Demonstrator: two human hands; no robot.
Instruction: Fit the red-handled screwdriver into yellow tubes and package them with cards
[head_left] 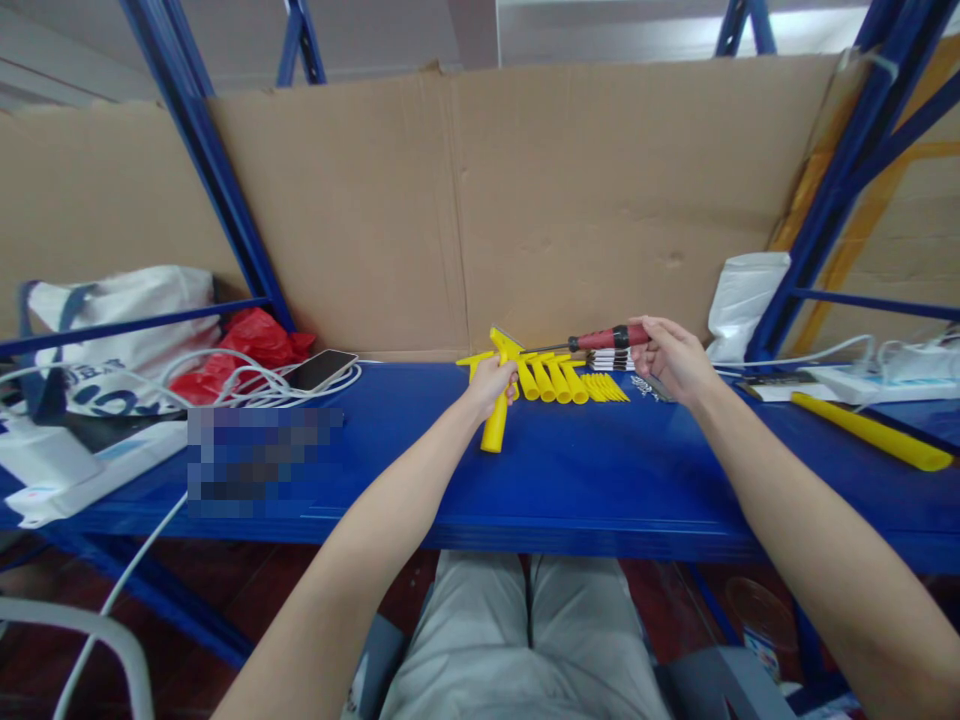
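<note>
My left hand [496,383] is wrapped round a yellow scraper handle [493,432], a T-shaped plastic piece with its wide head up and its tube pointing down toward me. In my right hand [670,358] is a screwdriver [600,338] with a red and black grip, held level by the end of its handle. Its shaft points left, and the tip reaches the head of the yellow piece; whether it sits in a screw is too small to tell. Behind, several more yellow scraper handles [559,383] lie in a row beside small flat yellow pieces [604,388].
Small metal screws [649,388] and a stack of dark and white strips [609,359] lie near my right hand. At the left are a phone [322,370], white cables, a red plastic bag [251,350] and a power strip [97,470]. A long yellow tube [870,432] lies at the right.
</note>
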